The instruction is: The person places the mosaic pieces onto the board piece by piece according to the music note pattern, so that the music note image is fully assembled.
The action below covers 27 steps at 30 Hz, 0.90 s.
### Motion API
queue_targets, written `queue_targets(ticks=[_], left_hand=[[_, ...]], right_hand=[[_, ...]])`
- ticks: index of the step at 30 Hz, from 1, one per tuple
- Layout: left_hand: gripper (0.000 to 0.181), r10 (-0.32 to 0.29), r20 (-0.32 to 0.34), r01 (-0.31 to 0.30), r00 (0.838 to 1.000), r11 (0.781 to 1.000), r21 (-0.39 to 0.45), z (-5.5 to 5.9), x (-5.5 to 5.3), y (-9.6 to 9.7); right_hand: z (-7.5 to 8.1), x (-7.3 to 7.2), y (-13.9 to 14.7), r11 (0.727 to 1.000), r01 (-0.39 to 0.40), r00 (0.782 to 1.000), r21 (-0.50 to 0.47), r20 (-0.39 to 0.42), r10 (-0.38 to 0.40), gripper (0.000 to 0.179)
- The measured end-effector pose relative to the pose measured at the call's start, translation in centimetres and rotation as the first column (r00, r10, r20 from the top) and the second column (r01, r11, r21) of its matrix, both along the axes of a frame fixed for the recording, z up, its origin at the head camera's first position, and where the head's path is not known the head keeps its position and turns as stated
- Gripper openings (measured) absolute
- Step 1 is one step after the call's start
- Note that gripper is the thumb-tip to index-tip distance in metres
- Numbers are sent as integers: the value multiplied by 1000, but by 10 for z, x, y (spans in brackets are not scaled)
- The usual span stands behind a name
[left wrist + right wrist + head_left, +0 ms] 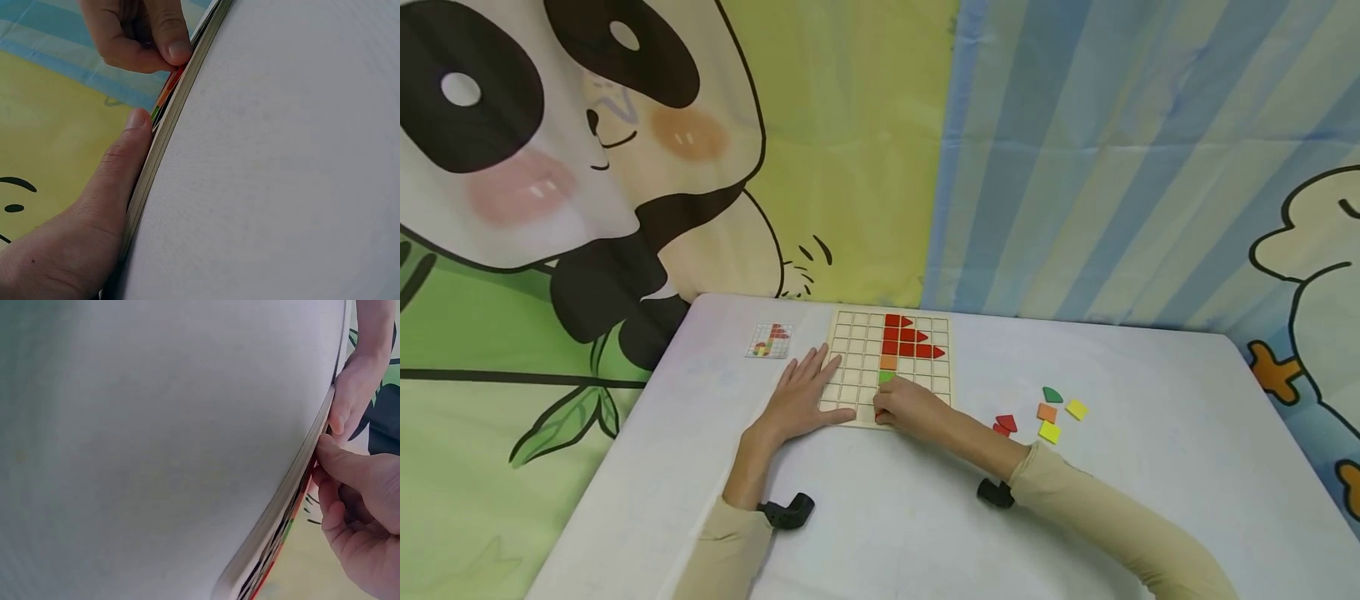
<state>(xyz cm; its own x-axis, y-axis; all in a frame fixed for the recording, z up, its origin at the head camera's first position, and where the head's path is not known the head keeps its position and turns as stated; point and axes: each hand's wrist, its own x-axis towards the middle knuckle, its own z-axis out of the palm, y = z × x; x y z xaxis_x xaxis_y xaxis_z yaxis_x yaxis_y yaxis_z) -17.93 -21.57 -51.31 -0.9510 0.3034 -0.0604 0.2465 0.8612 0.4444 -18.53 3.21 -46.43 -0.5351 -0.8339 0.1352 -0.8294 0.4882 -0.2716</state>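
Observation:
A wooden grid board (pixel 857 375) lies flat on the table. Red tiles (pixel 898 335), some square and some pointed, form rows at its upper right, with an orange square (pixel 888 362) and a green tile (pixel 887 377) below them. My left hand (pixel 805 392) rests spread over the board's left edge, thumb along the near side. At the board's near edge, my right hand (pixel 913 407) pinches a small red tile (pixel 180 70) between thumb and fingertips, down at the grid. The fingers mostly cover this tile, so its shape cannot be told.
A small pattern card (pixel 770 341) lies left of the board. To the right are loose pieces: a green curved tile (pixel 1052 394), an orange square (pixel 1047 412), yellow squares (pixel 1049 432) and red pieces (pixel 1007 423). Curtains with cartoon animals hang behind the white table (pixel 1150 467).

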Motion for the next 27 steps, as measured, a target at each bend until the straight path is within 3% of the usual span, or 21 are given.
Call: queue_targets(ticks=[5, 8, 15, 22, 27], left_hand=[[105, 7, -11, -7, 1000, 1000, 4, -1, 0, -1], [105, 0, -8, 0, 1000, 1000, 5, -3, 0, 0], [107, -5, 3, 5, 1000, 1000, -16, -3, -1, -1], [106, 6, 2, -6, 1000, 1000, 3, 0, -1, -3], [106, 5, 5, -5, 1000, 1000, 10, -2, 0, 0]], right_hand=[[5, 4, 3, 1000, 5, 1000, 27, 5, -6, 1], [9, 10, 15, 999, 50, 998, 15, 27, -51, 10], [9, 34, 78, 975, 219, 972, -47, 102, -213, 38], [6, 48, 143, 931, 358, 933, -65, 47, -356, 47], [5, 53, 179, 904, 410, 911, -120, 1, -413, 48]])
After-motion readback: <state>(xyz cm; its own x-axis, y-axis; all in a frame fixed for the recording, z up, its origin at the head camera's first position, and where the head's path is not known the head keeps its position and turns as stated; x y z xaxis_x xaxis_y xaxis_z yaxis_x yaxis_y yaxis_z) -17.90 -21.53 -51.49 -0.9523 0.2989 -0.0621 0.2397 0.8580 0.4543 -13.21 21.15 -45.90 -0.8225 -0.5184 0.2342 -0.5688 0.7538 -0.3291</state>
